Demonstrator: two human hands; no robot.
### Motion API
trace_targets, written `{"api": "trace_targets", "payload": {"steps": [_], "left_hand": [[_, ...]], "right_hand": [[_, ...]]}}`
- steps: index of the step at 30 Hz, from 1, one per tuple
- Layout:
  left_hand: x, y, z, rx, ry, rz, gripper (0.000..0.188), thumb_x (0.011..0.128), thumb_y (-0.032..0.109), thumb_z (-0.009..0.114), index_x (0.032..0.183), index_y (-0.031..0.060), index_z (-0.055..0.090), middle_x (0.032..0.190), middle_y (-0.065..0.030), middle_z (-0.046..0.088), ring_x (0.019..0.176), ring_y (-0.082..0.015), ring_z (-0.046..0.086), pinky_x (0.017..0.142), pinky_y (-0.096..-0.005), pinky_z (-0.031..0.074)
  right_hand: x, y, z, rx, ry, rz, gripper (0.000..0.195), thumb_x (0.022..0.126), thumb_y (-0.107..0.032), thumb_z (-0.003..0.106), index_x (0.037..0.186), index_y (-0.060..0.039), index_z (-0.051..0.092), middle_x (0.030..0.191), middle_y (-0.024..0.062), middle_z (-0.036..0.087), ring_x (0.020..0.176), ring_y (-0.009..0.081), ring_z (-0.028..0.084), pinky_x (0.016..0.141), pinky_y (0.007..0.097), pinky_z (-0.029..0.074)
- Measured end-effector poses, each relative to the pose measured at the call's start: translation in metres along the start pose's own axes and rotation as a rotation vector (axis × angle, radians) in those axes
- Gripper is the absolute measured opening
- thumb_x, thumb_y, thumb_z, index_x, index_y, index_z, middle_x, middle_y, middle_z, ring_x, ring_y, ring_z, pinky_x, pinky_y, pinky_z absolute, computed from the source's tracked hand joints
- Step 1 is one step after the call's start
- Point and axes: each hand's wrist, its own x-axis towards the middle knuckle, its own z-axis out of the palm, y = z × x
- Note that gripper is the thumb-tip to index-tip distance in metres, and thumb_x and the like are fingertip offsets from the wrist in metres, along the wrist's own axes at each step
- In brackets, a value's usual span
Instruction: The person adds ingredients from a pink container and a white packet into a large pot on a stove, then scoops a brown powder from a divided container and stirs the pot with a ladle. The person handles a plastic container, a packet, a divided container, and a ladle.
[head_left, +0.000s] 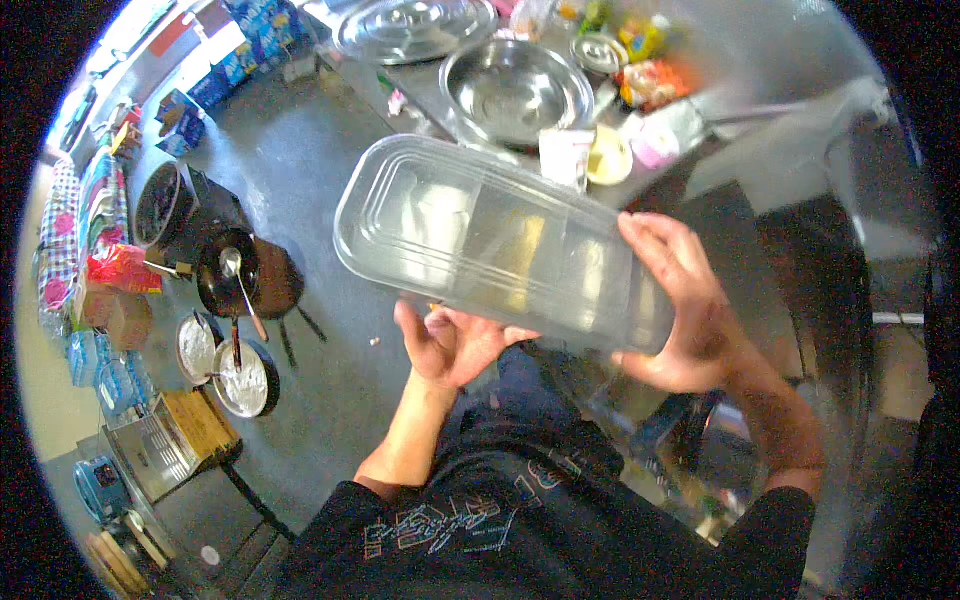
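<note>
A clear plastic lidded box (480, 244), long and round-cornered, is held tilted in front of me. Compartments show through its plastic, some of them with a yellowish tint. My right hand (686, 315) grips its right end, thumb and fingers spread around the sides. Below the near long side is my left hand (465, 345), palm up with fingers apart. Some of its fingertips pass behind the box edge, so whether they bear its weight is unclear. Beyond the box, a steel basin (517, 94) rests on a metal counter (420, 101).
Beside the basin are a white cup (566, 156), a yellowish bowl (609, 155) and colourful packets (654, 82). A large steel lid (416, 28) lies further back. On the left floor stand a wok (229, 281), two pans of white material (244, 379) and a wooden-sided box (196, 429).
</note>
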Motion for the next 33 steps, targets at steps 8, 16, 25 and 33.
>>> {"api": "trace_targets", "payload": {"steps": [8,16,25,33], "left_hand": [[-0.073,0.030,0.002,-0.141,0.267,-0.699,0.073,0.087,0.058,0.040,0.137,0.0052,0.033,0.137,-0.0153,0.040,0.123,-0.0311,0.042,0.101,-0.0467,0.036],[-0.093,-0.054,0.040,0.263,0.646,-1.184,0.062,0.092,0.048,0.041,0.136,0.0052,0.036,0.130,-0.0191,0.046,0.113,-0.0345,0.051,0.097,-0.0472,0.041],[-0.152,-0.180,0.058,0.226,0.401,-0.975,0.057,0.092,0.046,0.040,0.133,0.0067,0.039,0.126,-0.0164,0.050,0.110,-0.0329,0.053,0.094,-0.0488,0.043],[-0.216,-0.290,0.090,0.372,0.356,-0.727,0.056,0.092,0.046,0.039,0.132,0.0059,0.040,0.124,-0.0166,0.051,0.109,-0.0327,0.054,0.094,-0.0484,0.044]], "right_hand": [[-0.068,-0.023,0.020,-0.183,-0.189,-0.255,0.086,0.050,-0.022,0.077,0.130,-0.0136,0.044,0.127,0.0223,0.041,0.109,0.0393,0.046,0.090,0.0472,0.038],[-0.132,-0.019,0.033,-0.231,-0.334,-0.436,0.070,0.059,-0.018,0.069,0.127,-0.0202,0.052,0.130,0.0186,0.043,0.108,0.0344,0.048,0.088,0.0463,0.039],[-0.254,-0.018,0.003,-0.333,-0.316,-0.118,0.081,0.055,0.001,0.066,0.130,-0.0265,0.049,0.145,0.0107,0.030,0.129,0.0396,0.031,0.101,0.0504,0.034],[-0.369,-0.052,-0.029,-0.325,-0.210,-0.129,0.065,0.059,0.001,0.057,0.122,-0.0179,0.057,0.137,0.0146,0.040,0.122,0.0370,0.041,0.099,0.0461,0.037]]}}
